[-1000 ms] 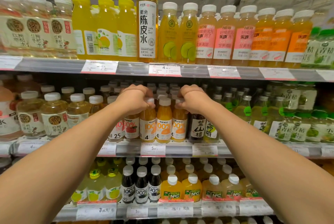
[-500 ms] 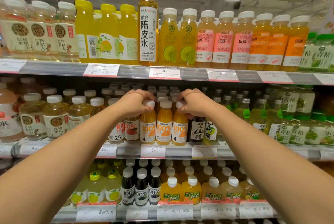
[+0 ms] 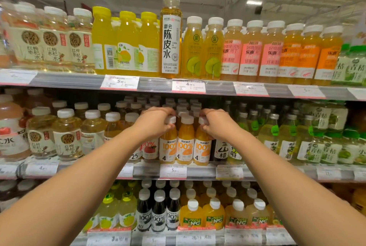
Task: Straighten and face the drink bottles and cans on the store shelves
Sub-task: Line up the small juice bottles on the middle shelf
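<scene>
Overhead, grey ceiling beams and two strip lights fill the top of the frame, above three shop shelves packed with drinks. Along the top shelf (image 3: 83, 79), whose edge carries white price tags, the front row holds three pale bottles with cream labels at upper left, three yellow-capped lemon bottles, one tall amber bottle (image 3: 171, 35) with a white label standing higher than its neighbours, two lime-pictured bottles, three with pink labels and three with orange labels, then green-labelled ones at the far right edge.

On the middle shelf (image 3: 202, 172), at the centre of the frame, three orange juice bottles stand side by side at the front edge, white-capped, upright, their white-and-orange "100%" labels facing out. The left hand (image 3: 153, 124) curls its fingers round the cap and neck of the left orange bottle (image 3: 168, 146). The right hand (image 3: 216, 124) grips the neck of the right orange bottle (image 3: 201, 148) the same way. The middle orange bottle (image 3: 185, 144) stands between them, touched by neither. More white caps recede behind them in rows.

Just right of these stands a dark bottle (image 3: 221, 149) with a white label. On the bottom shelf (image 3: 198, 237), lower centre, three black "100%" bottles stand beside orange NFC bottles.
</scene>
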